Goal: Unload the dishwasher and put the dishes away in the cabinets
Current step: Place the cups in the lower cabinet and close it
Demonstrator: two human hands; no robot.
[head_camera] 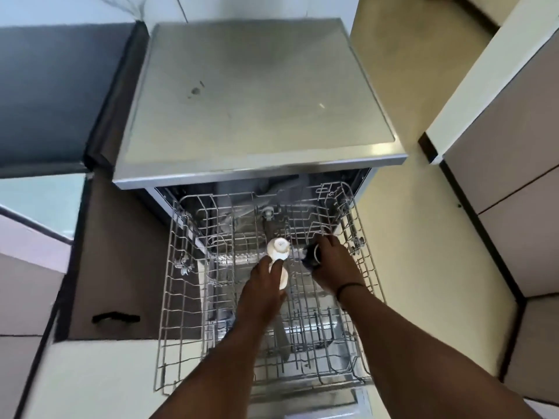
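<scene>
Both arms reach down into the pulled-out dishwasher rack [181,285]. Left hand [266,285] is wrapped around a white cup [279,247], upside down, at about 12 o'clock from the knuckles. Right hand [334,264] grips a dark cup [311,254] just beside it. Steel counter [254,98] sits above, beige floor [423,237] at 3 o'clock.
</scene>
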